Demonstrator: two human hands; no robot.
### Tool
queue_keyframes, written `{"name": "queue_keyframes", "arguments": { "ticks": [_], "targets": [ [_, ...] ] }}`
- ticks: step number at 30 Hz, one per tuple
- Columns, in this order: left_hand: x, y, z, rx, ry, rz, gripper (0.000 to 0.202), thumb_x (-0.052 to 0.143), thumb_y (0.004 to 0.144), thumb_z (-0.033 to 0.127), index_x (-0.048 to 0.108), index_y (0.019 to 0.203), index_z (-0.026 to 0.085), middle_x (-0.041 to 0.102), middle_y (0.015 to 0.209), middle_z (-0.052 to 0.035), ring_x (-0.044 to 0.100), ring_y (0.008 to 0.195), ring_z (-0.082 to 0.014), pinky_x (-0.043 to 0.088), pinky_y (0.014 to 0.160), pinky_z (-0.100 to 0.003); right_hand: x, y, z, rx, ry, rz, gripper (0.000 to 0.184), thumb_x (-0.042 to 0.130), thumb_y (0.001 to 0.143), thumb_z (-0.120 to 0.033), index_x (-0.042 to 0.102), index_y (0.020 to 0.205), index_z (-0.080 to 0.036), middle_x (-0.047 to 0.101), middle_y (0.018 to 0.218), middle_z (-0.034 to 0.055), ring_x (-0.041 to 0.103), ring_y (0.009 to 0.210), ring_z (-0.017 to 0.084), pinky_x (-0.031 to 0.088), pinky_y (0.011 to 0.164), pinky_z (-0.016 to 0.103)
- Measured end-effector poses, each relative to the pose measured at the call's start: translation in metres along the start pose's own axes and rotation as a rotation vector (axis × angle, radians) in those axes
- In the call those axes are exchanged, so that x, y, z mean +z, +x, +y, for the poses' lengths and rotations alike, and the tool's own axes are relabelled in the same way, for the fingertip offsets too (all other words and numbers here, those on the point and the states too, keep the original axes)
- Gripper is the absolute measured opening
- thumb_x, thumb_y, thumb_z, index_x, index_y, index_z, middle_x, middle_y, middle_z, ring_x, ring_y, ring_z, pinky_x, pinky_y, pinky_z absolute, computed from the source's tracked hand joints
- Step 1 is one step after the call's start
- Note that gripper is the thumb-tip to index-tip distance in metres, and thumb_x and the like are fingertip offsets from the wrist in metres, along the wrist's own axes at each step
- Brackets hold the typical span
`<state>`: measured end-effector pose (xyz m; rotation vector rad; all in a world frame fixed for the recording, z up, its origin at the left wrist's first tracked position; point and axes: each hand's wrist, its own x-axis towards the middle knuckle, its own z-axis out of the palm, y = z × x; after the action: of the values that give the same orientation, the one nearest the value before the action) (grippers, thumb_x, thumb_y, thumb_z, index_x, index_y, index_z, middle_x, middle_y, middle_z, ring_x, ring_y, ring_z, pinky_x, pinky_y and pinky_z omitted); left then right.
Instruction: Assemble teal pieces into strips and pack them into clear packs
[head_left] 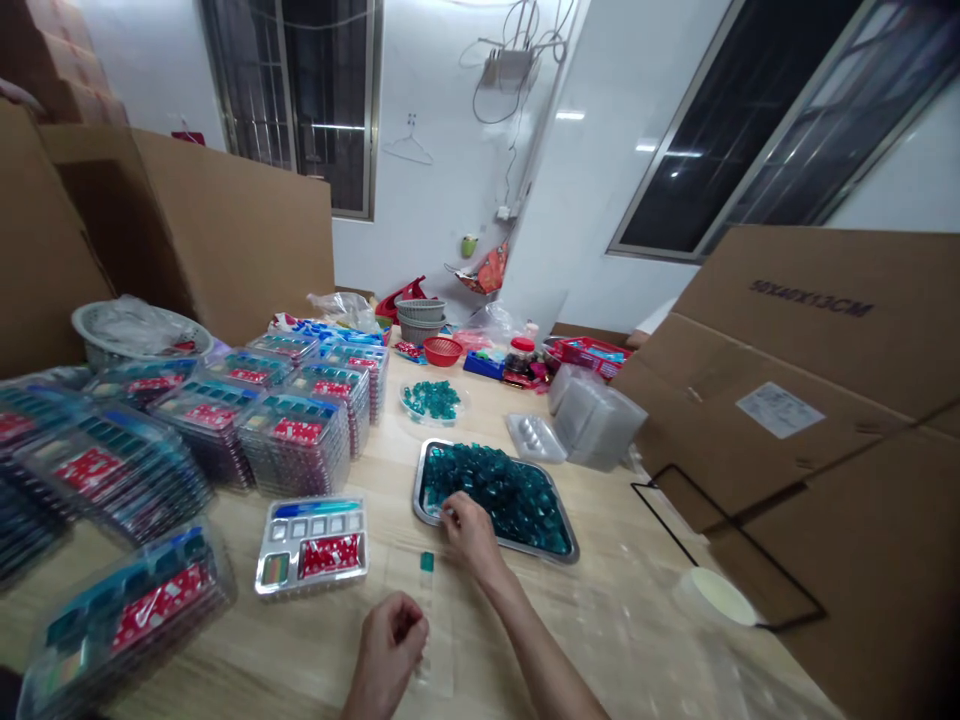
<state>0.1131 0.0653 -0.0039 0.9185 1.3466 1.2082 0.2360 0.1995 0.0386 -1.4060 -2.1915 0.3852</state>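
My right hand [471,535] reaches over the near left rim of a metal tray [420,505] heaped with dark teal gem-like pieces [499,495]. Its fingers are pinched together, and I cannot make out what is between them. Lower down, my left hand [390,645] is closed with thumb and fingertips meeting above a clear plastic strip [441,650] on the table. Whether it holds anything is hidden. One teal square [427,561] lies at the strip's far end. Left of it is a clear compartment tray [313,545] containing a red dotted packet, blue pens and a striped piece.
Stacks of filled plastic trays [296,440] crowd the left side. Behind the metal tray sits a shallow dish [433,402] of teal pieces. Clear plastic packs [596,415] stand to the right, near a large cardboard box [795,350] and a tape roll [716,597].
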Motion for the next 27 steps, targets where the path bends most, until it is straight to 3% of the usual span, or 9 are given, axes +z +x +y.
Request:
{"name": "queue_keyframes", "arguments": {
  "ticks": [3,7,12,16,18,21,23,27],
  "targets": [
    [-0.003,0.002,-0.001,-0.010,-0.029,0.000,0.018,0.061,0.063,0.031,0.051,0.062,0.016,0.049,0.052,0.0030,0.047,0.049,-0.0102,0.037,0.047,-0.021,0.001,0.019,0.010,0.012,-0.035,-0.005,0.029,0.043,0.074,0.002,0.060,0.087,-0.017,0.060,0.091,0.0060,0.056,0.086,0.017,0.036,0.073,0.024],
    [-0.002,0.003,-0.005,0.000,-0.049,-0.012,0.018,0.062,0.064,0.031,0.052,0.061,0.015,0.050,0.052,0.0031,0.047,0.049,-0.0096,0.038,0.047,-0.021,0.008,0.022,0.015,0.034,-0.028,-0.027,0.026,0.045,0.068,0.003,0.058,0.082,-0.016,0.057,0.088,0.0079,0.055,0.081,0.019,0.034,0.068,0.026],
    [-0.002,0.002,-0.005,-0.014,-0.064,-0.021,0.020,0.062,0.063,0.032,0.052,0.063,0.015,0.050,0.052,0.0029,0.048,0.050,-0.0107,0.040,0.047,-0.022,0.009,0.016,0.020,0.060,0.105,0.017,0.020,0.047,0.066,-0.002,0.054,0.077,-0.018,0.056,0.079,0.0028,0.053,0.077,0.018,0.036,0.069,0.027],
    [-0.001,0.001,0.004,0.000,-0.059,0.029,0.023,0.061,0.063,0.035,0.050,0.061,0.016,0.048,0.050,0.0035,0.047,0.047,-0.0098,0.036,0.044,-0.020,-0.003,0.008,0.021,0.119,0.285,0.053,0.004,0.052,0.072,-0.018,0.054,0.076,-0.018,0.058,0.070,0.0016,0.055,0.067,0.017,0.041,0.063,0.027],
    [0.001,-0.001,0.014,0.011,-0.070,0.049,0.025,0.062,0.063,0.037,0.050,0.061,0.015,0.047,0.050,0.0040,0.046,0.047,-0.0094,0.034,0.044,-0.020,-0.010,-0.004,0.015,0.150,0.436,0.030,0.013,0.055,0.075,-0.029,0.056,0.077,-0.016,0.060,0.068,0.0020,0.056,0.063,0.017,0.044,0.059,0.027],
    [0.004,-0.004,0.034,0.036,-0.129,0.052,0.027,0.062,0.067,0.039,0.052,0.064,0.015,0.050,0.054,0.0030,0.049,0.050,-0.0095,0.036,0.047,-0.020,-0.017,-0.032,0.000,0.277,0.892,-0.043,0.028,0.066,0.071,-0.043,0.060,0.077,-0.016,0.063,0.066,0.0017,0.057,0.060,0.016,0.046,0.059,0.028],
    [0.007,-0.006,0.048,0.052,-0.174,0.033,0.027,0.061,0.071,0.040,0.054,0.069,0.014,0.054,0.060,0.0011,0.051,0.055,-0.0097,0.038,0.050,-0.020,-0.017,-0.052,-0.011,0.365,1.172,-0.092,0.032,0.075,0.064,-0.043,0.063,0.075,-0.015,0.063,0.064,0.0012,0.057,0.058,0.014,0.046,0.060,0.027],
    [0.010,-0.010,0.062,0.040,-0.299,-0.035,0.028,0.064,0.073,0.041,0.056,0.073,0.014,0.057,0.060,0.0004,0.049,0.054,-0.0082,0.036,0.050,-0.020,-0.011,-0.079,-0.027,0.376,1.337,-0.132,0.030,0.079,0.062,-0.039,0.064,0.070,-0.015,0.063,0.060,0.0002,0.055,0.054,0.012,0.043,0.056,0.024]
  ]
}}
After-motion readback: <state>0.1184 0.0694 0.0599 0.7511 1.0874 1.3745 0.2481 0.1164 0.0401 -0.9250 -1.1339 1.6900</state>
